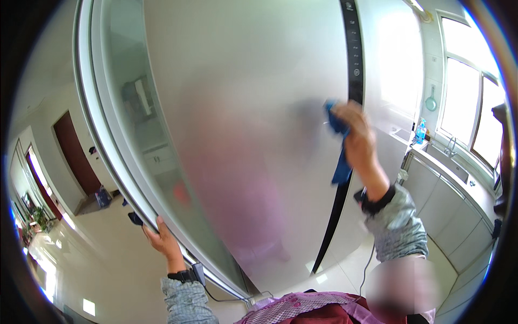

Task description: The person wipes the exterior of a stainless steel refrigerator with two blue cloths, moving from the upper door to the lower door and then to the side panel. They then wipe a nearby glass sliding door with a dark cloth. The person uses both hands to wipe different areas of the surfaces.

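A blue cloth [342,156] is bunched under the fingers of my right hand [358,135], which is raised to the brushed metal refrigerator door [251,101] beside its black control strip [355,48]. The cloth's lower end hangs down, and the hand is slightly blurred. At the lower left, my left hand [164,241] holds the edge of a framed sliding glass door [121,170], its thumb up and its fingers partly hidden behind the frame. A blurred pink reflection shows in the refrigerator door.
On the right, a counter [481,194] bears a sink [445,162] and a blue pump bottle [421,131] under a window. A thin cable [366,267] hangs by my right sleeve. Left of the glass door, a glossy tiled floor leads to a brown door [77,154].
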`<state>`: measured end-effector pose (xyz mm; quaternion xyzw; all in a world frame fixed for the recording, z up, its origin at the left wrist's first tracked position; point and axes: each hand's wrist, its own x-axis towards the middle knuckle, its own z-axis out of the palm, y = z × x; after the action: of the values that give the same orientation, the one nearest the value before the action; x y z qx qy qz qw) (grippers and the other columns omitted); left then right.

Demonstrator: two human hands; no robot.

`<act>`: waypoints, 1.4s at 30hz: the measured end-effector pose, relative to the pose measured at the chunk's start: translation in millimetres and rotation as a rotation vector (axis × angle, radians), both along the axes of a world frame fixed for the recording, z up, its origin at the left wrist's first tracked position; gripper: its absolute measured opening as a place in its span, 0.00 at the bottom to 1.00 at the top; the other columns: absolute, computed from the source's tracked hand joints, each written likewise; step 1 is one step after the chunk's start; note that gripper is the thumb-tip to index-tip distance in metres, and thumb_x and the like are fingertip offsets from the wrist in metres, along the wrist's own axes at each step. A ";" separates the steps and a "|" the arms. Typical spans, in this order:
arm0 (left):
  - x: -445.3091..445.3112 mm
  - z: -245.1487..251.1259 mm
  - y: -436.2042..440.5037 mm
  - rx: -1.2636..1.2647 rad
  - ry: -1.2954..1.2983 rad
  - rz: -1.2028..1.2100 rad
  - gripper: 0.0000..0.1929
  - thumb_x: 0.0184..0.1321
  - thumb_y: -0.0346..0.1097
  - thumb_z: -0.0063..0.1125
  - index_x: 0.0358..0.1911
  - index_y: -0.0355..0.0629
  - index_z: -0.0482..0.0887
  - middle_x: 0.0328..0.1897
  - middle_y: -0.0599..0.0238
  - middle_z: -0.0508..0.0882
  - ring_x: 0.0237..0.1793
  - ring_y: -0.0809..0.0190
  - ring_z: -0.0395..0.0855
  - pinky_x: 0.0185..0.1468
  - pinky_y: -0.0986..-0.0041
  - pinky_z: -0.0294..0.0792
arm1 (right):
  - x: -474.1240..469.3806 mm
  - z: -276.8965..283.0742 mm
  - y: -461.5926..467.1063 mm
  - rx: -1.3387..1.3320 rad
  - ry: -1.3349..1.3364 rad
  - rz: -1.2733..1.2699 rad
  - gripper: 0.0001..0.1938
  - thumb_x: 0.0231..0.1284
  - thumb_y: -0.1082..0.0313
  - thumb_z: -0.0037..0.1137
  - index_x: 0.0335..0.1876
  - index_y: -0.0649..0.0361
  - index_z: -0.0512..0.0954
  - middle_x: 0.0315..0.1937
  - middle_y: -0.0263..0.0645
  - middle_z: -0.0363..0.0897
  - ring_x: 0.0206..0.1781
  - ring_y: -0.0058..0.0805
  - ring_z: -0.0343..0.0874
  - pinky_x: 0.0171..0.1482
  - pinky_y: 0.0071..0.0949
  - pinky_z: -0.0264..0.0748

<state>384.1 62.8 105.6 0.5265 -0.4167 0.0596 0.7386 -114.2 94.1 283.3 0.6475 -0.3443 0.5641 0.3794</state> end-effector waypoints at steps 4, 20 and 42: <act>-0.2 0.0 -0.4 -0.023 -0.034 0.043 0.25 0.68 0.47 0.58 0.58 0.33 0.74 0.56 0.46 0.79 0.53 0.44 0.78 0.58 0.60 0.69 | -26.6 80.2 -29.4 -0.077 -0.128 -0.003 0.30 0.56 0.85 0.43 0.64 0.47 0.76 0.65 0.37 0.74 0.68 0.43 0.70 0.68 0.34 0.67; 0.7 -1.9 -3.7 -0.094 -0.104 0.030 0.24 0.68 0.49 0.59 0.57 0.35 0.75 0.50 0.49 0.79 0.49 0.46 0.79 0.52 0.60 0.71 | 52.8 -269.2 51.8 0.971 0.593 0.066 0.28 0.48 0.79 0.51 0.57 0.47 0.81 0.60 0.31 0.77 0.56 0.36 0.75 0.59 0.35 0.74; -2.0 2.0 1.8 -0.108 -0.182 0.012 0.24 0.66 0.47 0.62 0.56 0.36 0.76 0.48 0.46 0.79 0.48 0.41 0.77 0.50 0.55 0.70 | -3.4 -541.2 160.2 2.282 0.668 0.089 0.26 0.56 0.43 0.52 0.51 0.54 0.83 0.51 0.50 0.83 0.57 0.47 0.81 0.59 0.45 0.74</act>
<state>382.0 64.5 107.5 0.4811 -0.4751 0.1341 0.7244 -117.6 254.3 -258.0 0.7377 -0.5088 -0.2522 -0.3651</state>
